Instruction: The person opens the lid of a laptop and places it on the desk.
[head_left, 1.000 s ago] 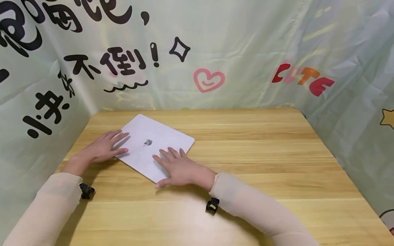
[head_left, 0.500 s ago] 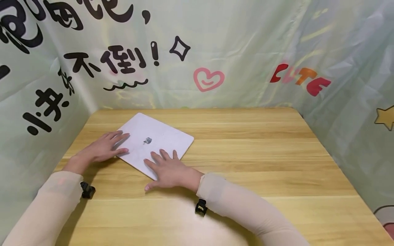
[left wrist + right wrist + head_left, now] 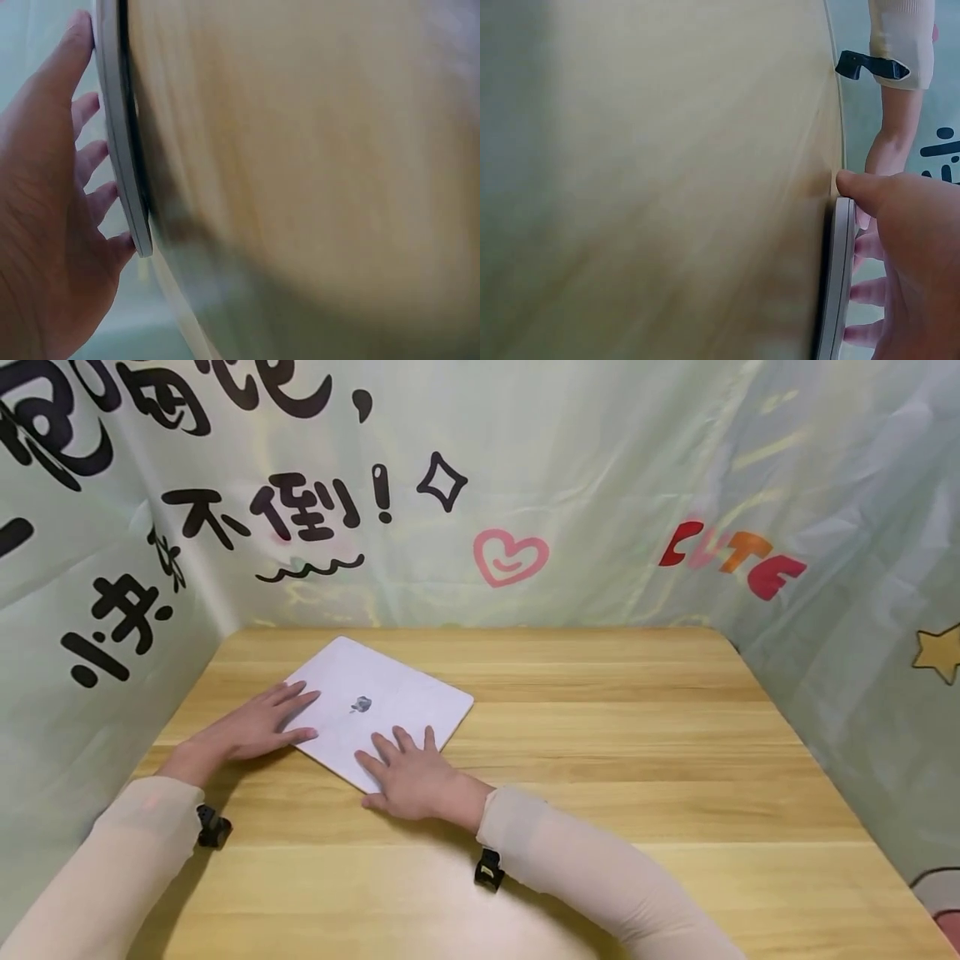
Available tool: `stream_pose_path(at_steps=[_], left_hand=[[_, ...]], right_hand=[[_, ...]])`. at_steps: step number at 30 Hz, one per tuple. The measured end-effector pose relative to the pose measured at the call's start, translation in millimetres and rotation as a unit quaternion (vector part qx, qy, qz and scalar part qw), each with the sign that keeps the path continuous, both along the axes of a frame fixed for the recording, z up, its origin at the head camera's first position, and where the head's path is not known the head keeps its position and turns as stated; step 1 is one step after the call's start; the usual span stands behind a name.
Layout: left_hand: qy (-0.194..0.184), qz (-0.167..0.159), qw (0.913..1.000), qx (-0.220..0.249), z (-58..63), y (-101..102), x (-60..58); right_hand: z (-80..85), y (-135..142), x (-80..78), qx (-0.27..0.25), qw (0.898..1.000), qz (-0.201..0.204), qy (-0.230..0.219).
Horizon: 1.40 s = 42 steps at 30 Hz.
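A closed silver laptop point(image 3: 397, 689) with an apple logo lies flat and turned at an angle on the wooden table. On its left corner rests my left hand point(image 3: 258, 722), fingers spread with the tips on the lid. My right hand point(image 3: 412, 781) lies over the near corner, its fingers fanned on the lid and the thumb at the corner's edge. In the left wrist view the fingertips touch the lid above the laptop's thin side edge point(image 3: 120, 135). The right wrist view has the thumb point(image 3: 859, 189) beside the corner of the laptop point(image 3: 838, 277).
The wooden table point(image 3: 637, 760) stretches out to the right and in front. A pale green cloth point(image 3: 600, 468) with black lettering, a pink heart and coloured letters hangs behind and at both sides. Each wrist carries a small black camera point(image 3: 489, 868).
My right hand has slid left along the laptop's near corner, and its thumb has drawn in toward the edge. The left hand has barely shifted, and the laptop lies almost where it was.
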<state>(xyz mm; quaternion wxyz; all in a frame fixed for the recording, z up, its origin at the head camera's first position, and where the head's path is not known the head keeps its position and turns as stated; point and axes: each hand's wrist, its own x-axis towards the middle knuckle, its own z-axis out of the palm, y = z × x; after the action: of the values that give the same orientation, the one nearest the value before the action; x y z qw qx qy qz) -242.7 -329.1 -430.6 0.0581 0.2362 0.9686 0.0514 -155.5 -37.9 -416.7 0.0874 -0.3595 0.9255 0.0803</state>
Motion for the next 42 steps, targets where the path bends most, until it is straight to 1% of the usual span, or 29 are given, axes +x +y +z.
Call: stream_pose_path(at_steps=[3,9,14,19,24,29,35,42], left_hand=[[-0.003,-0.011,0.9999,-0.012,2.3,6.0,1.1],[-0.012,-0.007,0.9984,-0.054,5.5,16.9,7.0],[-0.008,-0.020,0.9983,-0.054,8.8,23.6,14.9],[-0.013,-0.017,0.9975,-0.067,8.5,24.4,25.7],[-0.027,-0.015,0.9971,-0.069,7.1,26.4,35.4],[-0.029,-0.019,0.9974,-0.064,12.0,31.1,43.2],[-0.028,-0.027,0.9976,-0.058,13.7,36.1,47.4],[-0.020,-0.058,0.9970,-0.047,13.5,39.6,49.4]], right_hand=[[0.2,5.2,-0.2,0.003,1.000,-0.001,-0.003],[0.7,17.4,1.1,0.002,1.000,0.009,-0.007],[2.1,26.3,2.2,-0.002,1.000,0.014,-0.006],[3.5,33.6,4.8,-0.008,0.999,0.037,-0.007],[2.7,42.9,6.3,-0.015,0.998,0.054,-0.008],[2.2,54.1,5.7,-0.023,0.998,0.065,-0.007],[6.5,70.3,7.5,-0.026,0.997,0.076,-0.010],[6.0,90.2,8.9,-0.029,0.996,0.087,-0.012]])
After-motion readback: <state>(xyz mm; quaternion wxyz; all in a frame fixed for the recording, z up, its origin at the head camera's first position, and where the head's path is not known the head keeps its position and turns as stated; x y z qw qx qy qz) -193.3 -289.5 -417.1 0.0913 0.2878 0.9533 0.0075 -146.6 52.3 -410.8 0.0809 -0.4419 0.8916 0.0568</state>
